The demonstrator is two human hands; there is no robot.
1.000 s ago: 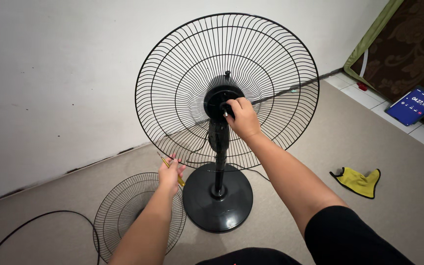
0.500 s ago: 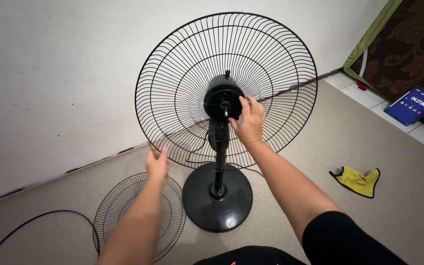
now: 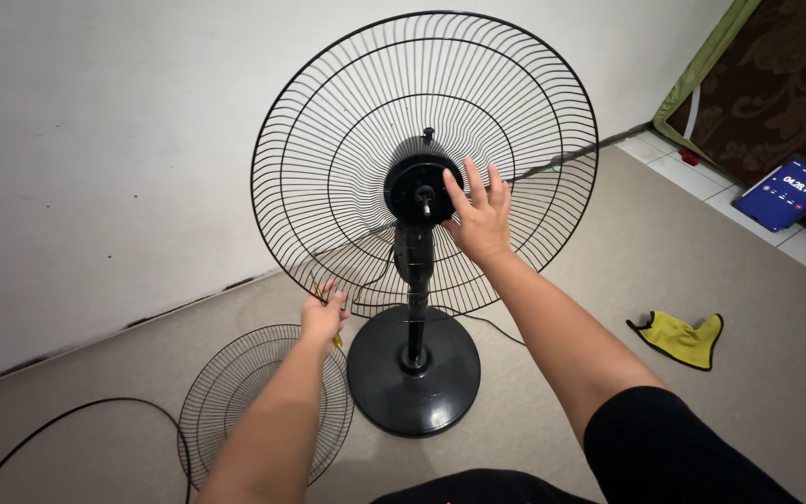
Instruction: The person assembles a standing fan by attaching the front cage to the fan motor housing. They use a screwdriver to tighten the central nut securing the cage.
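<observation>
Fingers (image 3: pixel 474 183) spread on round black wire fan guard (image 3: pixel 347 112).

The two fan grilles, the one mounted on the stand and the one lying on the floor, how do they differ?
The mounted rear grille stands upright on the fan stand, while the loose grille lies flat on the floor. The mounted rear grille has the motor hub at its centre with the right hand spread open beside it; the loose grille is untouched, lying below the left hand. The loose grille looks smaller in this view. Both are round black wire guards.

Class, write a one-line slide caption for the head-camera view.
Right hand spread open on a stand fan's rear grille; left hand holds a yellow tool.
</observation>
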